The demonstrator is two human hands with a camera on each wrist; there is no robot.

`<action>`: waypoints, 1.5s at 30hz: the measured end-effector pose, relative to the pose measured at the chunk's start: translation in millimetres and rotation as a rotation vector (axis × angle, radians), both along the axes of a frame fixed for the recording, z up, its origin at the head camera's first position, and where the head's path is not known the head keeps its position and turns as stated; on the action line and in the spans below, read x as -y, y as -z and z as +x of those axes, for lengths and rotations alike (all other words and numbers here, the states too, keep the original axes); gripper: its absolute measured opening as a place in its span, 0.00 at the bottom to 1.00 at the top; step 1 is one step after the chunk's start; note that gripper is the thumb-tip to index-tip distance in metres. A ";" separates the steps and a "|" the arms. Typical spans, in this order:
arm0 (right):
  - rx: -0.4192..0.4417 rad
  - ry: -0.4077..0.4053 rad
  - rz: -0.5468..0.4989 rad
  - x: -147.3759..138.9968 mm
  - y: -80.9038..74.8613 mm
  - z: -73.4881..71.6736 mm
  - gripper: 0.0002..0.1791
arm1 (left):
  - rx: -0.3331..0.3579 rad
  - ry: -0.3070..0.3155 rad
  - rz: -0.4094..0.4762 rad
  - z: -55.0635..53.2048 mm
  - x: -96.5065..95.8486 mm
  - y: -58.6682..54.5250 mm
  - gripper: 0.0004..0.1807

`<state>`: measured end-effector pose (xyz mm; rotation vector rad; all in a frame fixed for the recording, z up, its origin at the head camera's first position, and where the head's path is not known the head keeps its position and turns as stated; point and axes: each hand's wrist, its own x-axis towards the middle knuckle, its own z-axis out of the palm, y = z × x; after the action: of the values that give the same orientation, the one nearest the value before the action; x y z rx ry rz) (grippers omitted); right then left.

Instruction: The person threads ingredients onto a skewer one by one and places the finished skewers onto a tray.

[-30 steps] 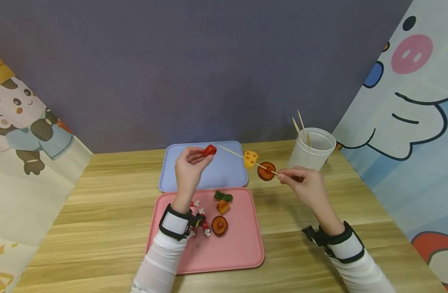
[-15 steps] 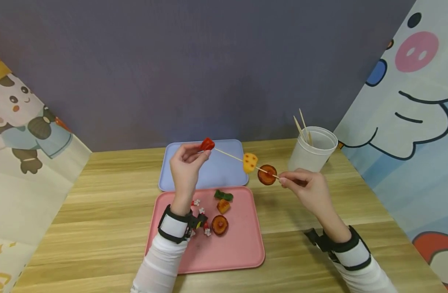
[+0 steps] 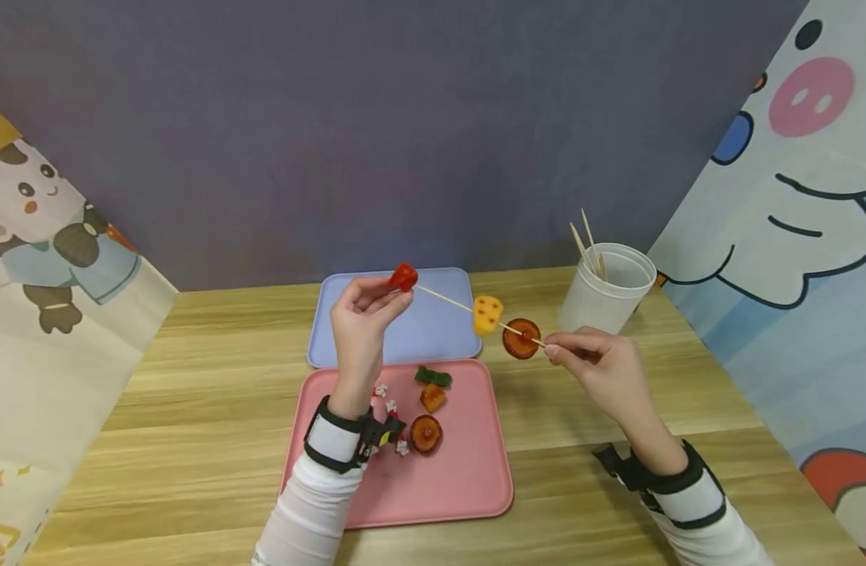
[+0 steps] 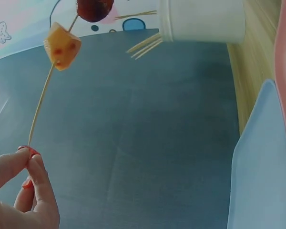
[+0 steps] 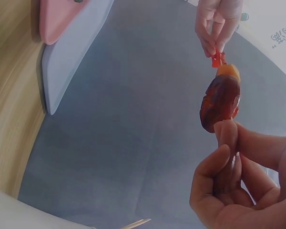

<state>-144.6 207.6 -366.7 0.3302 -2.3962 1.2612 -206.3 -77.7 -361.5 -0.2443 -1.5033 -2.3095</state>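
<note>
My right hand (image 3: 599, 368) pinches the end of a thin wooden skewer (image 3: 443, 297). Nearest its fingers, a round brown mushroom-like piece (image 3: 515, 346) is threaded on, followed by a yellow piece with red-brown spots (image 3: 486, 311). My left hand (image 3: 364, 318) holds a small glossy red piece (image 3: 405, 276) between thumb and fingers, right at the skewer's far tip. The left wrist view shows the skewer running straight into the red piece (image 4: 30, 151), mostly hidden by the fingers. Both hands are raised above the trays.
A pink tray (image 3: 468, 479) bears a green piece (image 3: 433, 376), a golden-brown chunk (image 3: 432, 398), another brown round piece (image 3: 426, 435) and red-and-white pieces partly behind the left wrist. Behind lies a blue tray (image 3: 440, 346). A white tub (image 3: 599, 303) with several skewers stands right.
The red piece was a little apart from the skewer's tip a second ago; it has turned and now meets the tip. The right hand has shifted slightly right and down.
</note>
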 end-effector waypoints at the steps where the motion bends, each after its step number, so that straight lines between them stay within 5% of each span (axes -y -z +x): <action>1: -0.003 0.004 0.003 -0.4 -0.1 0.1 0.05 | 0.008 0.006 0.011 0.1 0.0 -0.3 0.18; 10: -0.004 0.004 0.011 -0.8 -1.4 0.4 0.05 | 0.072 0.042 0.061 -0.3 0.2 -0.3 0.14; 21: 0.007 0.020 0.016 -0.2 -2.2 2.4 0.05 | 0.273 0.217 0.285 -1.8 3.8 -3.9 0.03; 29: 0.013 0.013 0.005 -0.3 -3.2 2.9 0.05 | 0.331 0.309 0.349 -0.7 1.4 -2.2 0.03; 45: 0.013 0.017 0.020 -0.8 -3.1 1.2 0.05 | 0.335 0.278 0.326 1.0 -6.2 -0.4 0.06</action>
<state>-143.5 208.4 -363.5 0.3079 -2.4195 1.2363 -205.3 -71.5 -361.1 0.0280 -1.2661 -2.8908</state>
